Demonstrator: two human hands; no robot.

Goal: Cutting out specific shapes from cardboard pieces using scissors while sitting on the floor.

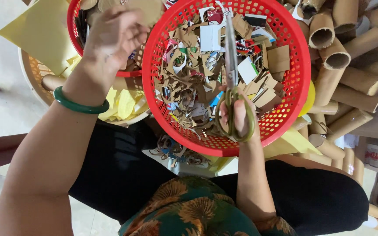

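Right hand [239,114] fingers grip olive-handled scissors [231,65] (steel blades shut); left hand [112,37] fingers clasp cardboard disc [147,8].

Cardboard tubes [351,65] (piled); yellow paper [40,30]

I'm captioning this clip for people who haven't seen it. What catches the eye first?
A big red basket heaped with cardboard scraps fills the centre. Over it, the right hand holds olive-handled scissors. The left hand, green bangle at the wrist, reaches into a second red basket upper left.
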